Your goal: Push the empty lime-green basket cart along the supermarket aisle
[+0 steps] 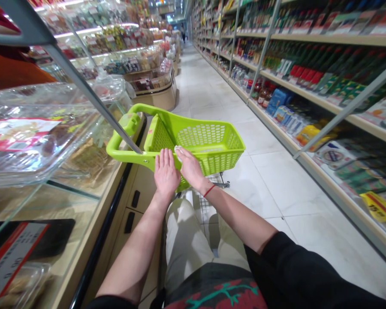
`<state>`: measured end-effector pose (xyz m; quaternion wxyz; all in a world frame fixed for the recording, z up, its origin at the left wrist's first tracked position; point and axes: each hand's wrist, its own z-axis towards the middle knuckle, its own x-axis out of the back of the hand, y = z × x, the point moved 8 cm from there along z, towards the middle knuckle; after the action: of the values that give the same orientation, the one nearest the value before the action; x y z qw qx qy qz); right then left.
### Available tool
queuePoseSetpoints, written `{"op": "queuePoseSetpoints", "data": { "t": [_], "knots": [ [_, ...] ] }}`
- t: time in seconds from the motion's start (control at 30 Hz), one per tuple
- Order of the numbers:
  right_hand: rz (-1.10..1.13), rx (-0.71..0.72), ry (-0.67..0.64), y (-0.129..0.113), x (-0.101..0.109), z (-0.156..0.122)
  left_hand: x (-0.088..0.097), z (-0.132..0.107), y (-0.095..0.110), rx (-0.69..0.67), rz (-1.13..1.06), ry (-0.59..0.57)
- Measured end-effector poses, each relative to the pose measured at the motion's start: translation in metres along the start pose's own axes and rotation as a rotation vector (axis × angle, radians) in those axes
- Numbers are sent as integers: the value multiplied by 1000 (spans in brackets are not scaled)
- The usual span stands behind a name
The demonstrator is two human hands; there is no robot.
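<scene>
My left hand (166, 174) lies flat, fingers together, on the near rim of a lime-green plastic shopping trolley basket (206, 141). My right hand (190, 168), with a red string around its wrist, sits just beside it. Its fingertips press a small white wad, perhaps tissue (178, 152), against the inside of the rim. The basket's mesh walls are empty of goods in this view, and its long handle runs left toward the counter. Its wheeled frame is mostly hidden beneath it.
A glass deli counter (93, 201) with clear plastic tubs and a price sign runs along my left. Tall grocery shelves (328, 77) line the right. A white tiled aisle (257, 180) stretches between them. A person in orange (9, 71) stands at far left, another far down the aisle.
</scene>
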<state>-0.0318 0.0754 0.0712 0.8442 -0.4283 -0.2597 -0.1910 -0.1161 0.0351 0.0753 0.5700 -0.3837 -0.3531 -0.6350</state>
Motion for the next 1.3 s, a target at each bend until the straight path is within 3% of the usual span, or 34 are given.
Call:
{"op": "queuePoseSetpoints", "data": {
  "t": [0.13,0.27,0.63,0.73,0.97,1.07,1.17,1.3],
  "knots": [
    [81,27,-3,-21,-10,8,-2,1,-2,10,10,-9],
    [-3,65,-13,-16,-5,0,-1,0,-1,2,0,9],
    [-160,-49,86,65,48,-30,0,0,2,17,-28,-24],
    [-152,-65,96,59,41,-28,-1,-1,2,13,-24,-2],
    [-56,39,10,-2,-1,-1,-3,-1,0,16,-20,19],
    [6,87,-25,-15,-7,3,-3,0,1,25,-5,17],
    [19,111,-33,-7,-1,-2,-4,0,2,21,18,28],
    [-47,78,-9,31,20,-16,-4,-1,2,22,4,44]
  ]
}}
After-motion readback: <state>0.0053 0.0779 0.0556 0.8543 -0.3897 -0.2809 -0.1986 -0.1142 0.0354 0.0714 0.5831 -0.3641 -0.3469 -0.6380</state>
